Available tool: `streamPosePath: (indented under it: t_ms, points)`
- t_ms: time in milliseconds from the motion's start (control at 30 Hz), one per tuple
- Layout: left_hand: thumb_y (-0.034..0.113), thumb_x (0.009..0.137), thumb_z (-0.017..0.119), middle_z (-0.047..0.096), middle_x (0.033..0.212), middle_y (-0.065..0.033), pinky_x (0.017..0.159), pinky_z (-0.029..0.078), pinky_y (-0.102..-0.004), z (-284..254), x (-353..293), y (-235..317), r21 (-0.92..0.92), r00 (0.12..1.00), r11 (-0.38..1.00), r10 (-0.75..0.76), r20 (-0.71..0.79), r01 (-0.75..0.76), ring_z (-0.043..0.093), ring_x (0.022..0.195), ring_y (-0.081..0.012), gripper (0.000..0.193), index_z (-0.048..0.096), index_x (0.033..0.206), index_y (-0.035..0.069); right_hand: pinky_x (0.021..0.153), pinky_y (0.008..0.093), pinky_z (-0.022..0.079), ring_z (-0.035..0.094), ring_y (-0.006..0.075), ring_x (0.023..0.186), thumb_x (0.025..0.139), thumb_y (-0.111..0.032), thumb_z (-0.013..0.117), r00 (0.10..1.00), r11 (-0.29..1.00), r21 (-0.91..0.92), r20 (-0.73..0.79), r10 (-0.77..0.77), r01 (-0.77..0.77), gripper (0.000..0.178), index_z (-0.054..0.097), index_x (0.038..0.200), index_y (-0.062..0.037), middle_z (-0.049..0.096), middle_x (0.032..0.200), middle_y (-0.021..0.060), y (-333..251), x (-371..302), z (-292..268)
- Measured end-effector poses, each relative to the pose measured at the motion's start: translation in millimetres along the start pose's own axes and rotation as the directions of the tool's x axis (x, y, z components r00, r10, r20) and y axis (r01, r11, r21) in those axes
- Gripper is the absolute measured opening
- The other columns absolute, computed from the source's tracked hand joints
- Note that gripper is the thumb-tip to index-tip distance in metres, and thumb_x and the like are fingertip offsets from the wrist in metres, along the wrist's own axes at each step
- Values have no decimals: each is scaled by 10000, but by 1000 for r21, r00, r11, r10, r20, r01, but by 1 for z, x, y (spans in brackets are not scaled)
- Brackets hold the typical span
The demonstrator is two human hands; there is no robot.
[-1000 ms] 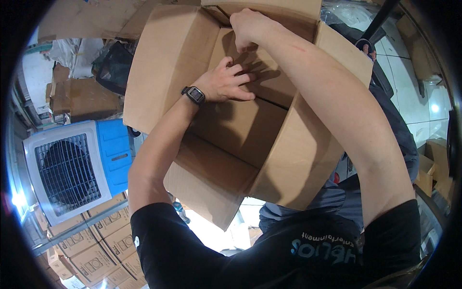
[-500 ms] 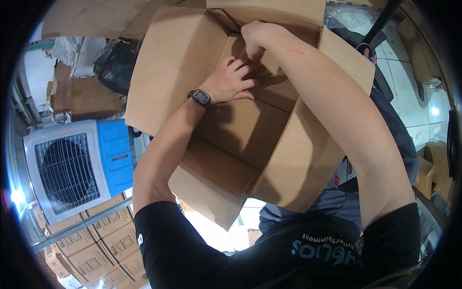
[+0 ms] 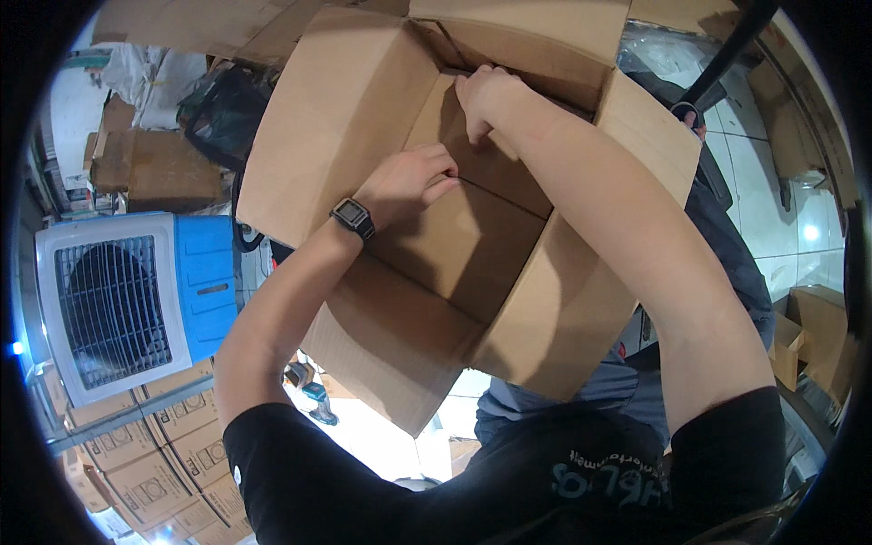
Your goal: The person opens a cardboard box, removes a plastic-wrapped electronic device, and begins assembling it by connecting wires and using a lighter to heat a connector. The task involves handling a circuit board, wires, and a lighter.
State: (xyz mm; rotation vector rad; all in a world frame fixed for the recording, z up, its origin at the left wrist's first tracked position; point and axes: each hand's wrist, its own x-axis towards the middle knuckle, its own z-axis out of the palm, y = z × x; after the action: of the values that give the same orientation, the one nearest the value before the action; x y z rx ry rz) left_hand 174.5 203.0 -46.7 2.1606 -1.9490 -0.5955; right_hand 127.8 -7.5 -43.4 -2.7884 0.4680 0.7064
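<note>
A large open cardboard box [image 3: 536, 363] stands in front of me, its top flaps folded outward and a seam running across its inner bottom. Both my hands reach inside. My left hand [image 3: 409, 184], with a dark digital watch [image 3: 352, 218] on its wrist, is by the end of the seam. Its fingers are curled toward the thumb; whatever is between them cannot be made out. Near the far inner wall, my right hand [image 3: 486, 98] has its fingers bent down toward the bottom panel, with the thumb apart. Part of the fingertips is hidden.
To the left is a blue and white air cooler [image 3: 198, 291] with a dark grille. Stacked printed cartons [image 3: 150, 463] fill the lower left. A teal and black power tool [image 3: 318, 401] is below the box. A black pole [image 3: 727, 59] slants at the upper right.
My left hand has drawn back toward the lower left and its spread fingers have curled in. My right hand has shifted slightly, its fingers now more visible near the far wall.
</note>
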Motion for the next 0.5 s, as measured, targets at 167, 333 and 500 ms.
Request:
streamPosePath:
  t_ms: [167, 333, 500]
  points:
    - [173, 990, 587, 617, 1169, -157, 985, 496, -445, 3, -18, 13, 79, 995, 996, 41, -86, -34, 578, 1142, -356, 203, 614, 1100, 5, 1106, 531, 482, 461, 422, 1406, 521, -549, 969, 999, 998, -44, 1, 47, -47, 1449, 190, 1646, -74, 419, 1531, 255, -11, -9, 8]
    - [134, 944, 573, 604, 1076, -172, 957, 499, -482, 8, -5, 14, 183, 999, 983, -22, -50, 31, 590, 1076, -370, 168, 604, 1021, -12, 1125, 611, 423, 352, 431, 1470, 401, -758, 943, 997, 991, -123, 51, 54, -48, 1710, -7, 1684, -144, 271, 1611, 263, -16, -23, 13]
    - [136, 923, 579, 603, 1019, -183, 930, 504, -491, 9, 4, 9, 148, 999, 988, -44, -8, 45, 602, 1030, -382, 147, 612, 936, -7, 1144, 646, 384, 306, 430, 1502, 366, -807, 919, 994, 991, -120, 93, 62, -51, 1758, -44, 1681, -146, 230, 1638, 262, -19, -26, 9]
